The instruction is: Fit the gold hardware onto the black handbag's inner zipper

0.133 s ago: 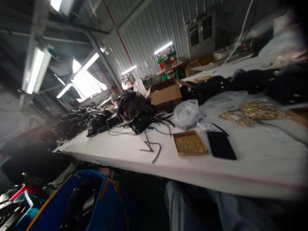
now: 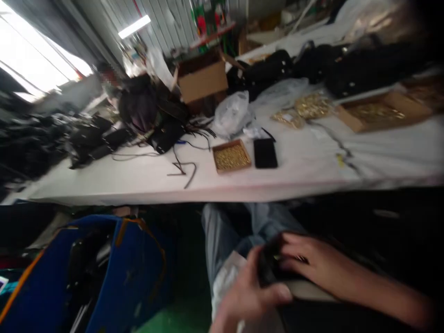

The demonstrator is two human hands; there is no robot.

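Observation:
Over my lap is a black pouch (image 2: 269, 267) with a pale underside, partly covered by my hands and blurred. My left hand (image 2: 251, 293) grips its near left edge, with the thumb along the front and the fingers behind. My right hand (image 2: 308, 259) comes in from the right and bends its fingers over the pouch's upper opening. Whether those fingers also hold a small part is hidden. Ahead on the white table lie a shallow box of small brass-coloured pieces (image 2: 231, 157) and a flat black rectangular item (image 2: 265, 153).
A blue bin (image 2: 138, 259) with black items stands at lower left. On the table (image 2: 138, 182) are black cords (image 2: 187, 173), a clear plastic bag (image 2: 231, 113), an open carton (image 2: 203, 83), bags of brass pieces (image 2: 312, 105) and another box (image 2: 381, 111). A person sits at far left.
The view has tipped down and turned, so the table sits higher and further left. Both hands and the black pouch have come into view at lower right.

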